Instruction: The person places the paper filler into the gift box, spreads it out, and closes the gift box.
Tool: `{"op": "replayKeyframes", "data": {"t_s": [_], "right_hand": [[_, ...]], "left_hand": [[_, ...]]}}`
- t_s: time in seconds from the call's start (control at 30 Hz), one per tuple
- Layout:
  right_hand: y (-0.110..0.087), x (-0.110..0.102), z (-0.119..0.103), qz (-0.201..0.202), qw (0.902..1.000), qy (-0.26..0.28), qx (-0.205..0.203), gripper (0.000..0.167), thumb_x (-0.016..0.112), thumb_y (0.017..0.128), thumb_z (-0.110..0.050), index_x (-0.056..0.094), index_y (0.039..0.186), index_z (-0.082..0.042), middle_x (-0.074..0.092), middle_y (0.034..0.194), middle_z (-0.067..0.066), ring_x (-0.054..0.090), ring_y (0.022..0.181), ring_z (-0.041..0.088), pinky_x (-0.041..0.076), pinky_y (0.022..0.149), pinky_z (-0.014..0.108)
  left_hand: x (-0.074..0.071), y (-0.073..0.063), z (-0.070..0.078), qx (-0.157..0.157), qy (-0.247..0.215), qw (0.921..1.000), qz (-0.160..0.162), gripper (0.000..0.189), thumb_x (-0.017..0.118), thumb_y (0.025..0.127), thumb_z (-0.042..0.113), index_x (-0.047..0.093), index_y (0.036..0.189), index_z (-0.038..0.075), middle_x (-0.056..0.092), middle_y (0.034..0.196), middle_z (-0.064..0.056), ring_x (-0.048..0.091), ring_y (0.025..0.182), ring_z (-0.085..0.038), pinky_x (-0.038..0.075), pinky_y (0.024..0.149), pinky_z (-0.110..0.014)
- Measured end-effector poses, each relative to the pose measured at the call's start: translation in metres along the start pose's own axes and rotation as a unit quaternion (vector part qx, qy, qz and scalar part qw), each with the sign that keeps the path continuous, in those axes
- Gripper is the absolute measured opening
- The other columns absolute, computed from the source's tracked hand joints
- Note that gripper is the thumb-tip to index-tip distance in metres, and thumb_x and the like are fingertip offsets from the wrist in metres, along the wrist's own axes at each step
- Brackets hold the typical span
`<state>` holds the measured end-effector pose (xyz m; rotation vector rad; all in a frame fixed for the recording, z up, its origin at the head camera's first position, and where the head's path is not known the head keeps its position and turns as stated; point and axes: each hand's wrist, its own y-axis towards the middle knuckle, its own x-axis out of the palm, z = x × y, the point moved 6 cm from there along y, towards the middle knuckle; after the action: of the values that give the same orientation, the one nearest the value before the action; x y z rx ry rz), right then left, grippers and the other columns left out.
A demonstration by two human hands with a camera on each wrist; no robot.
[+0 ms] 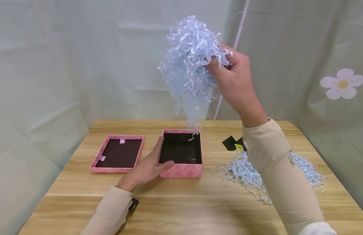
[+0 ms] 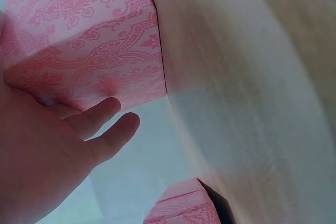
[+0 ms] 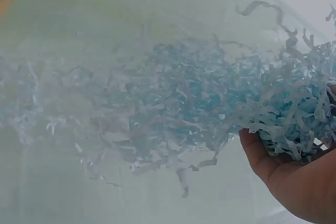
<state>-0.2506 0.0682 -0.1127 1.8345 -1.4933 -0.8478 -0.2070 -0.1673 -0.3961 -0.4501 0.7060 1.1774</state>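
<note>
High above the table, my right hand [image 1: 232,73] grips a big clump of pale blue shredded paper [image 1: 190,58]. Loose strands trail down from the clump toward an uncovered pink patterned box [image 1: 181,170] with a black inside; a few shreds show in it. My left hand [image 1: 147,169] rests against the box's near left corner, thumb along the front and fingers along the left side. In the left wrist view, the visible fingers [image 2: 100,119] are nearly straight beside the patterned wall. The right wrist view shows the paper [image 3: 194,98] spilling out beyond the hand.
A pink lid [image 1: 117,170] lies inside-up left of the box, with two pale tabs on its edge. More shredded paper [image 1: 243,171] is heaped on the wooden table [image 1: 181,202] at the right, partly behind the right forearm. Pale cloth [image 1: 140,65] hangs around the table.
</note>
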Motion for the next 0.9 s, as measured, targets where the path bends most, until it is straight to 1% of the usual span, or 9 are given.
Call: {"op": "replayKeyframes", "data": {"t_s": [0.1, 0.23, 0.33, 0.43, 0.53, 0.63, 0.73, 0.8, 0.9], "right_hand": [[-0.007, 0.008, 0.006, -0.017, 0.9995, 0.001, 0.028, 0.021, 0.063, 0.096, 0.0, 0.072, 0.113, 0.008, 0.07, 0.099, 0.014, 0.066, 0.08, 0.021, 0.057, 0.074, 0.028], [-0.031, 0.018, 0.028, -0.066, 0.9934, -0.026, 0.09, 0.023, 0.062, 0.097, -0.002, 0.069, 0.116, 0.009, 0.071, 0.099, 0.016, 0.067, 0.078, 0.021, 0.058, 0.07, 0.03], [-0.055, 0.024, 0.052, -0.107, 0.9827, -0.062, 0.138, 0.022, 0.061, 0.097, -0.004, 0.07, 0.115, 0.007, 0.071, 0.095, 0.015, 0.065, 0.074, 0.02, 0.057, 0.067, 0.029], [-0.082, 0.03, 0.081, -0.15, 0.9651, -0.113, 0.183, 0.021, 0.062, 0.097, -0.008, 0.072, 0.113, 0.001, 0.07, 0.087, 0.009, 0.059, 0.067, 0.018, 0.054, 0.061, 0.029], [-0.108, 0.04, 0.108, -0.211, 0.9377, -0.17, 0.218, 0.019, 0.062, 0.098, -0.015, 0.073, 0.111, -0.006, 0.067, 0.082, 0.005, 0.055, 0.064, 0.018, 0.051, 0.061, 0.033], [-0.129, 0.053, 0.129, -0.294, 0.8978, -0.227, 0.236, 0.025, 0.063, 0.1, -0.023, 0.071, 0.119, -0.008, 0.071, 0.101, 0.006, 0.064, 0.085, 0.021, 0.054, 0.079, 0.039], [-0.145, 0.067, 0.141, -0.394, 0.8464, -0.284, 0.219, 0.037, 0.065, 0.1, -0.025, 0.065, 0.131, -0.005, 0.067, 0.125, 0.011, 0.062, 0.114, 0.026, 0.048, 0.099, 0.043], [-0.152, 0.075, 0.145, -0.442, 0.817, -0.313, 0.198, 0.047, 0.067, 0.099, -0.024, 0.059, 0.14, -0.003, 0.06, 0.138, 0.013, 0.055, 0.127, 0.029, 0.043, 0.107, 0.045], [-0.157, 0.083, 0.148, -0.471, 0.7934, -0.349, 0.165, 0.047, 0.07, 0.098, -0.023, 0.06, 0.14, -0.005, 0.059, 0.139, 0.013, 0.052, 0.131, 0.03, 0.041, 0.108, 0.045]], "left_hand": [[0.001, 0.002, 0.0, 0.001, 0.002, 1.0, 0.0, 0.11, 0.061, 0.093, 0.064, -0.009, 0.162, 0.017, -0.002, 0.168, -0.004, 0.017, 0.151, -0.028, 0.026, 0.116, -0.05], [0.002, 0.006, 0.002, 0.0, -0.002, 1.0, 0.001, 0.11, 0.061, 0.093, 0.064, -0.009, 0.163, 0.016, 0.0, 0.168, -0.005, 0.018, 0.15, -0.027, 0.026, 0.117, -0.049], [0.004, 0.01, 0.003, 0.008, -0.007, 0.9999, 0.003, 0.107, 0.064, 0.095, 0.056, -0.008, 0.163, 0.014, 0.002, 0.168, -0.007, 0.019, 0.15, -0.028, 0.026, 0.116, -0.049], [0.006, 0.014, 0.005, 0.02, -0.012, 0.9997, 0.001, 0.105, 0.066, 0.097, 0.048, -0.009, 0.162, 0.015, 0.001, 0.168, -0.008, 0.019, 0.15, -0.027, 0.025, 0.117, -0.048], [0.008, 0.015, 0.006, 0.023, -0.006, 0.9997, -0.003, 0.105, 0.065, 0.097, 0.049, -0.012, 0.161, 0.017, -0.002, 0.168, -0.009, 0.017, 0.15, -0.028, 0.023, 0.117, -0.049], [0.008, 0.015, 0.005, 0.022, -0.002, 0.9997, -0.006, 0.106, 0.062, 0.097, 0.054, -0.013, 0.161, 0.017, -0.003, 0.168, -0.009, 0.016, 0.15, -0.029, 0.022, 0.118, -0.05], [0.007, 0.015, 0.005, 0.016, -0.003, 0.9999, -0.005, 0.106, 0.061, 0.096, 0.057, -0.011, 0.162, 0.016, -0.002, 0.168, -0.008, 0.019, 0.149, -0.03, 0.022, 0.118, -0.049], [0.006, 0.014, 0.005, 0.011, -0.009, 0.9999, -0.006, 0.106, 0.062, 0.096, 0.056, -0.011, 0.162, 0.016, -0.003, 0.168, -0.007, 0.02, 0.149, -0.032, 0.023, 0.117, -0.051], [0.006, 0.012, 0.005, 0.003, -0.02, 0.9998, -0.008, 0.106, 0.064, 0.096, 0.053, -0.011, 0.162, 0.018, -0.006, 0.168, -0.003, 0.018, 0.15, -0.032, 0.023, 0.116, -0.054]]}}
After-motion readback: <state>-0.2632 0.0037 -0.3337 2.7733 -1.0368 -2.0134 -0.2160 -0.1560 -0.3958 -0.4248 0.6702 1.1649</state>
